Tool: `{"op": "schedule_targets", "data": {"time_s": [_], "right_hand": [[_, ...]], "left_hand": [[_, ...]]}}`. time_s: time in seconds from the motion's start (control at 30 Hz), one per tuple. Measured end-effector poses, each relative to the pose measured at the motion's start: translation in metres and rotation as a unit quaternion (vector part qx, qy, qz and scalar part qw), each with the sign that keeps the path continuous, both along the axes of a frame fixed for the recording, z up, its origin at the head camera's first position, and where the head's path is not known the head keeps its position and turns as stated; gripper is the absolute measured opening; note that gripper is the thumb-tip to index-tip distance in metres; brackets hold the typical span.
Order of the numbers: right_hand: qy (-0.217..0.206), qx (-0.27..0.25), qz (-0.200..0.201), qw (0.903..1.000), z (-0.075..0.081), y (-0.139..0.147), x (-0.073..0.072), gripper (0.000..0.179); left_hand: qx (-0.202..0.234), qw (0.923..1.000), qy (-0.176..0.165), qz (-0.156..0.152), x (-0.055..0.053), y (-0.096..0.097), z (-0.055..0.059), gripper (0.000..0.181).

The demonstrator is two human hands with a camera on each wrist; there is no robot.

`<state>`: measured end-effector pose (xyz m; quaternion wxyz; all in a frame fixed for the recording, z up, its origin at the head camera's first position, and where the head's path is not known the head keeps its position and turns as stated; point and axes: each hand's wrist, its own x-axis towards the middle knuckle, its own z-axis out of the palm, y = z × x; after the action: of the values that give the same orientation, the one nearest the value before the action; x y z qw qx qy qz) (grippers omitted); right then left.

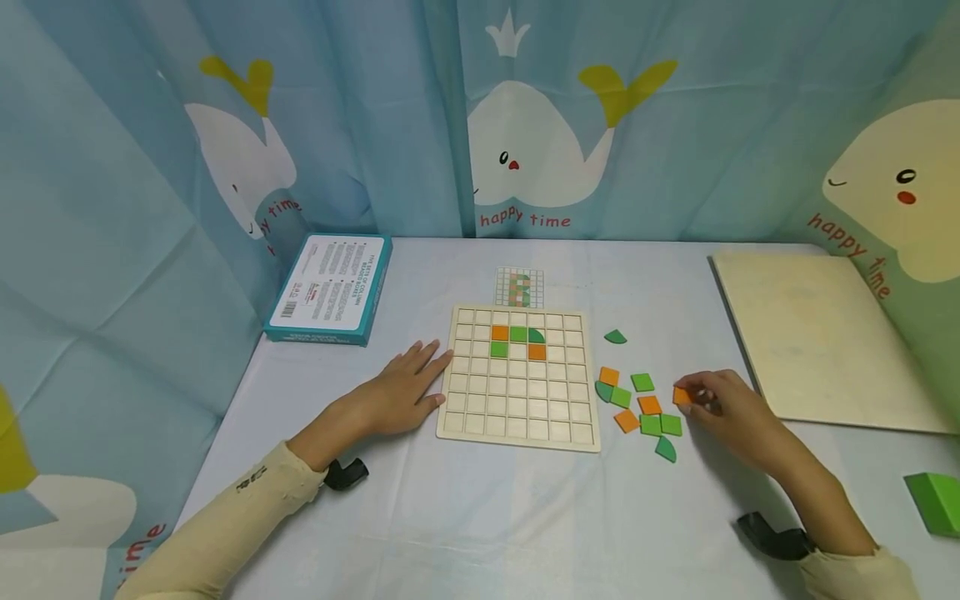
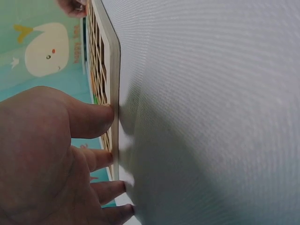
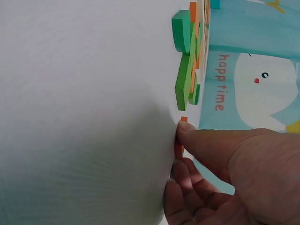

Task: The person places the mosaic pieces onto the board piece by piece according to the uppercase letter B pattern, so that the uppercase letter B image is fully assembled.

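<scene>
A wooden grid board (image 1: 517,408) lies mid-table with orange and green square tiles and one dark green quarter-circle tile in its upper cells. My left hand (image 1: 408,390) rests flat by its left side, and in the left wrist view the thumb (image 2: 96,119) touches the board's edge. Right of the loose pieces, my right hand (image 1: 731,412) pinches an orange square tile (image 1: 682,396) between thumb and fingers, low at the tabletop. Several green square tiles (image 1: 642,382), orange square tiles (image 1: 626,421) and dark green quarter-circle tiles (image 1: 666,450) lie between that hand and the board.
Just behind the board lies a small pattern card (image 1: 519,287). A teal-edged box (image 1: 330,287) sits at the back left. On the right are a large pale panel (image 1: 825,333) and a green block (image 1: 936,502). A whale-print curtain (image 1: 420,125) hangs behind the table.
</scene>
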<state>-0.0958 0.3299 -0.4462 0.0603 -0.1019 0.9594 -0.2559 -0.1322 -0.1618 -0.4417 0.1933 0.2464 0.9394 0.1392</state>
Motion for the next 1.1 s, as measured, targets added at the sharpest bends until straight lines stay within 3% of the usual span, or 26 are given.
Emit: {"op": "schedule_targets", "data": {"time_s": [0.17, 0.4, 0.57, 0.8, 0.93, 1.1], "right_hand": [[-0.001, 0.007, -0.005, 1.0000, 0.000, 0.000, 0.000, 0.030], [0.082, 0.021, 0.025, 0.9961, -0.002, -0.004, -0.009, 0.026], [0.073, 0.006, 0.015, 0.9972, 0.003, -0.018, -0.023, 0.027], [0.021, -0.019, 0.006, 0.9996, 0.017, -0.063, -0.044, 0.030], [0.003, -0.029, 0.036, 0.9989, 0.021, -0.098, -0.051, 0.030], [0.025, -0.040, 0.094, 0.9945, 0.017, -0.143, -0.056, 0.027]], "left_hand": [[-0.001, 1.0000, 0.002, -0.002, 0.001, 0.001, -0.001, 0.070], [-0.004, 1.0000, 0.004, -0.004, 0.001, 0.001, 0.000, 0.070], [-0.005, 1.0000, 0.002, -0.002, 0.000, 0.000, 0.001, 0.071], [-0.003, 1.0000, 0.001, -0.004, -0.001, 0.000, 0.001, 0.071], [-0.005, 1.0000, 0.002, -0.004, -0.001, 0.000, 0.001, 0.071], [-0.003, 1.0000, -0.003, -0.001, 0.000, 0.000, 0.001, 0.071]]}}
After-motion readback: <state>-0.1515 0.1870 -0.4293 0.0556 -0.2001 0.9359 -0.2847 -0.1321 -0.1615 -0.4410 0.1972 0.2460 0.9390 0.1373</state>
